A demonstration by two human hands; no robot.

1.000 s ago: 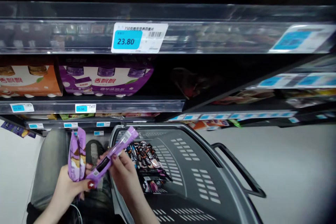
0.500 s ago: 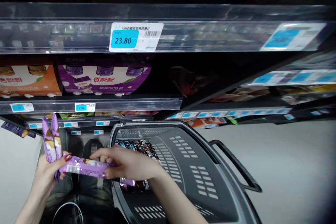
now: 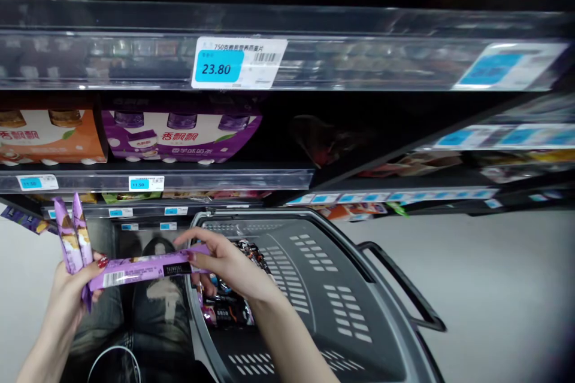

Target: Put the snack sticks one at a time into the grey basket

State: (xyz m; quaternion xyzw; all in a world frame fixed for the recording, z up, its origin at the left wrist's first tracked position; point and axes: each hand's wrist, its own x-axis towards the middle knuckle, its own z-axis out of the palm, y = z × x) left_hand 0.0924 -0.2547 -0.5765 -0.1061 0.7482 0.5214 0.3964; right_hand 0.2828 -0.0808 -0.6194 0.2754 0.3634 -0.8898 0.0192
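Beside shelves, purple bar (image 3: 148, 268) spans both hands' grip.

Premises: a retail shop aisle, self-service grocery type. Dark tiered shelving (image 3: 287, 102) carries clear plastic rail strips fitted with white-and-blue price labels; one printed price tag (image 3: 238, 63) reads 23.80, a smaller tag (image 3: 146, 183) reads 11.50. Boxed multipacks in purple-and-white cartons (image 3: 179, 134) and orange-and-white cartons (image 3: 49, 137) stand on display. A grey perforated plastic shopping basket (image 3: 323, 287) with a black handle sits on the pale floor (image 3: 494, 287).
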